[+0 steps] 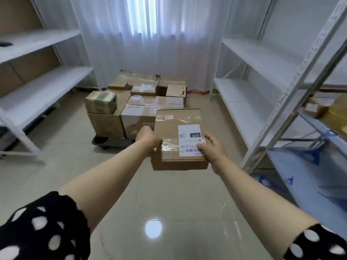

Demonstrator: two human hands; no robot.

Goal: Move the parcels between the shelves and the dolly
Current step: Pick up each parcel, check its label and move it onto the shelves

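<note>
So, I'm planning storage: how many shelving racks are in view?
3. The left rack lines the left wall; the white rack stands far right beside the curtain; the nearer rack is at the right edge. More may stand out of view.

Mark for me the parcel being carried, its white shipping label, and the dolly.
carried parcel (167,136): head view, bare cardboard of its top face.
white shipping label (187,141): head view, middle of the label.
dolly (110,142): head view, its black front edge.
</note>
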